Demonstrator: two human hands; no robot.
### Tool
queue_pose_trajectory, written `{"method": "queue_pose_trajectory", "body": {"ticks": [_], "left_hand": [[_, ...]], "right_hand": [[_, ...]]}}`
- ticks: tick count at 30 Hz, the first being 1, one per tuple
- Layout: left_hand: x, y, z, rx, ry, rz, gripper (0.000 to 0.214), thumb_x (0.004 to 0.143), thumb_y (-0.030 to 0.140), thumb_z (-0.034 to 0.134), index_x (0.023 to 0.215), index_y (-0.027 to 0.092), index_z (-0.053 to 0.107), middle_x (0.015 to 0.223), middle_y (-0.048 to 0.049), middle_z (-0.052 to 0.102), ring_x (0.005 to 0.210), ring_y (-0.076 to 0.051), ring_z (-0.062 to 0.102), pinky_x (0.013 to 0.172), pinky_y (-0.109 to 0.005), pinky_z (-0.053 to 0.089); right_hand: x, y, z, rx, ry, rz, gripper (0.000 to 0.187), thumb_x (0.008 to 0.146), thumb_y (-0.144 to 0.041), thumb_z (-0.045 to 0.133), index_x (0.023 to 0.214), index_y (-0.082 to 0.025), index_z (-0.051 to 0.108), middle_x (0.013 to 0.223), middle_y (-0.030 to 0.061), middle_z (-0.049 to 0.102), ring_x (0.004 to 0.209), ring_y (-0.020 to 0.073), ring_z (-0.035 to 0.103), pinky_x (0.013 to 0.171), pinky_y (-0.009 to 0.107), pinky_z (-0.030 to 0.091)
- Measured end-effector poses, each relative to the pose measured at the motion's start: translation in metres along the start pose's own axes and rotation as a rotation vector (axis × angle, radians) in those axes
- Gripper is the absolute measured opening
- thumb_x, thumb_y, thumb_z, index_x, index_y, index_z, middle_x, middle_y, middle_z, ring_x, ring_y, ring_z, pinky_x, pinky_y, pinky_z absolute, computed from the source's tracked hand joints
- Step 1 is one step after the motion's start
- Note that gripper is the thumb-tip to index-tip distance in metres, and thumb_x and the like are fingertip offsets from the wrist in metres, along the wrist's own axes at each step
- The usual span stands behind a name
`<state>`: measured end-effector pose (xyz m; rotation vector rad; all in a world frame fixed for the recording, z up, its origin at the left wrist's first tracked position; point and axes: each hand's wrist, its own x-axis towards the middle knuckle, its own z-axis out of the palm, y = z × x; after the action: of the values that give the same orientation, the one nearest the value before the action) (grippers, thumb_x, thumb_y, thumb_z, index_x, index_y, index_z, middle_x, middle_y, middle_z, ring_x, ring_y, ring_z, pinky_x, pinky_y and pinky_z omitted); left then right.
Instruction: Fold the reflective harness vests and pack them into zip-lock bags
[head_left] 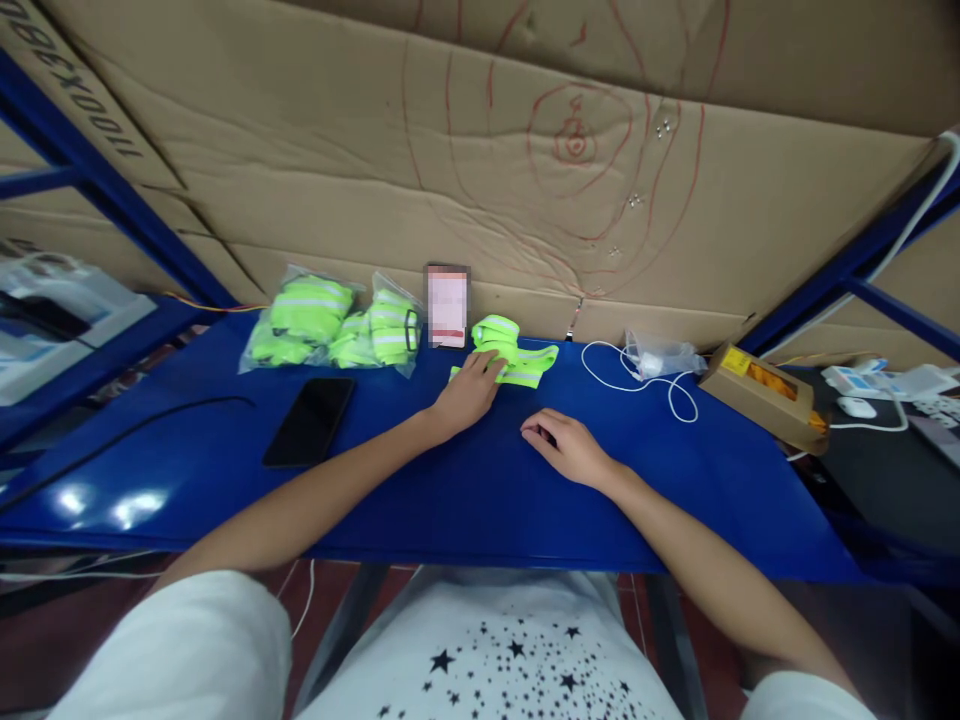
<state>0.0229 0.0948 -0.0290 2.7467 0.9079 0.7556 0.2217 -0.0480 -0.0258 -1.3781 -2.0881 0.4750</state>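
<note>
A neon green reflective band (514, 352) lies loosely folded on the blue table (420, 500), near the back. My left hand (471, 392) reaches forward and rests its fingers on the band's near edge, fingers together and flat. My right hand (564, 444) lies palm down on the table to the right of it, fingers loosely curled, holding nothing I can see. Two clear bags (330, 322) of the same green bands lie at the back left.
A black phone (310, 421) lies face up left of my left arm. A small upright phone (448, 306) leans on the cardboard wall (525, 150). A white cable (637, 380), a plastic bag (664, 356) and a brown box (765, 395) sit at the right.
</note>
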Motion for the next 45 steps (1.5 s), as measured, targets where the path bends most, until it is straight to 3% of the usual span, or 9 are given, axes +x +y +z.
{"method": "queue_pose_trajectory", "body": {"ticks": [7, 14, 19, 25, 30, 37, 41, 43, 45], "left_hand": [[-0.024, 0.019, -0.019, -0.213, -0.212, 0.347, 0.041, 0.091, 0.014, 0.052, 0.131, 0.018, 0.060, 0.149, -0.0167, 0.053, 0.141, -0.033, 0.047, 0.117, -0.055, 0.040], [-0.029, 0.020, -0.038, -0.658, -0.154, 0.267, 0.021, 0.098, 0.029, 0.050, 0.105, 0.020, 0.068, 0.122, -0.0145, 0.068, 0.116, -0.026, 0.065, 0.103, -0.042, 0.050], [-0.031, 0.025, -0.030, -0.501, -0.018, 0.114, 0.038, 0.091, 0.041, 0.066, 0.122, 0.020, 0.062, 0.134, -0.0161, 0.060, 0.132, -0.030, 0.053, 0.116, -0.048, 0.040], [-0.040, 0.041, -0.023, -0.421, -0.266, 0.034, 0.073, 0.086, 0.054, 0.071, 0.147, 0.023, 0.043, 0.146, -0.0152, 0.055, 0.132, -0.034, 0.056, 0.112, -0.050, 0.044], [-0.043, 0.052, -0.031, -0.522, -0.361, 0.028, 0.092, 0.084, 0.055, 0.073, 0.158, 0.025, 0.027, 0.150, -0.0154, 0.053, 0.130, -0.036, 0.059, 0.108, -0.050, 0.048], [-0.046, 0.043, -0.040, -0.572, -0.471, 0.140, 0.120, 0.080, 0.058, 0.077, 0.165, 0.028, -0.003, 0.172, -0.0164, 0.011, 0.157, -0.041, 0.016, 0.125, -0.061, 0.023], [-0.046, 0.045, -0.046, -0.657, -0.505, 0.179, 0.085, 0.098, 0.056, 0.056, 0.164, 0.037, 0.007, 0.173, -0.0089, 0.002, 0.160, -0.033, 0.007, 0.128, -0.055, 0.023], [-0.046, 0.048, -0.047, -0.636, -0.399, 0.208, 0.068, 0.101, 0.048, 0.052, 0.162, 0.036, 0.022, 0.173, -0.0086, 0.004, 0.160, -0.031, 0.010, 0.128, -0.052, 0.024], [-0.045, 0.051, -0.046, -0.569, -0.259, 0.274, 0.060, 0.099, 0.042, 0.059, 0.154, 0.031, 0.040, 0.169, -0.0118, 0.022, 0.157, -0.031, 0.023, 0.126, -0.050, 0.026]], "right_hand": [[-0.001, -0.001, -0.027, -0.141, 0.398, -0.060, 0.025, 0.103, -0.030, 0.046, 0.115, -0.023, 0.067, 0.116, 0.0111, 0.069, 0.113, 0.0243, 0.063, 0.101, 0.044, 0.047], [0.003, 0.018, -0.035, -0.297, -0.036, -0.161, 0.053, 0.095, -0.038, 0.065, 0.146, -0.028, 0.053, 0.159, 0.0102, 0.045, 0.151, 0.0326, 0.035, 0.119, 0.056, 0.028], [0.005, 0.011, -0.031, -0.269, 0.022, -0.124, 0.035, 0.104, -0.040, 0.048, 0.133, -0.027, 0.063, 0.135, 0.0091, 0.068, 0.129, 0.0276, 0.056, 0.102, 0.046, 0.040], [0.003, 0.004, -0.030, -0.091, 0.115, 0.009, 0.033, 0.103, -0.046, 0.049, 0.115, -0.023, 0.070, 0.115, 0.0096, 0.073, 0.109, 0.0265, 0.062, 0.093, 0.041, 0.042], [0.005, 0.006, -0.018, 0.198, 0.139, 0.201, 0.040, 0.102, -0.055, 0.044, 0.094, -0.021, 0.065, 0.073, -0.0005, 0.063, 0.068, 0.0145, 0.058, 0.065, 0.028, 0.045], [0.010, 0.012, -0.016, 0.489, 0.310, 0.440, 0.043, 0.083, -0.053, 0.073, 0.110, -0.022, 0.064, 0.087, -0.0006, 0.068, 0.073, 0.0131, 0.062, 0.068, 0.026, 0.047], [0.010, 0.002, -0.019, 0.697, 0.212, 0.547, 0.044, 0.081, -0.057, 0.072, 0.107, -0.021, 0.065, 0.079, -0.0014, 0.067, 0.070, 0.0144, 0.062, 0.065, 0.026, 0.047], [0.009, -0.007, -0.020, 0.828, 0.146, 0.591, 0.043, 0.080, -0.055, 0.074, 0.105, -0.022, 0.066, 0.086, -0.0002, 0.070, 0.075, 0.0150, 0.064, 0.069, 0.027, 0.050], [0.009, -0.017, -0.021, 0.977, 0.085, 0.642, 0.041, 0.077, -0.053, 0.078, 0.102, -0.022, 0.068, 0.090, 0.0000, 0.071, 0.078, 0.0150, 0.065, 0.071, 0.027, 0.051]]}}
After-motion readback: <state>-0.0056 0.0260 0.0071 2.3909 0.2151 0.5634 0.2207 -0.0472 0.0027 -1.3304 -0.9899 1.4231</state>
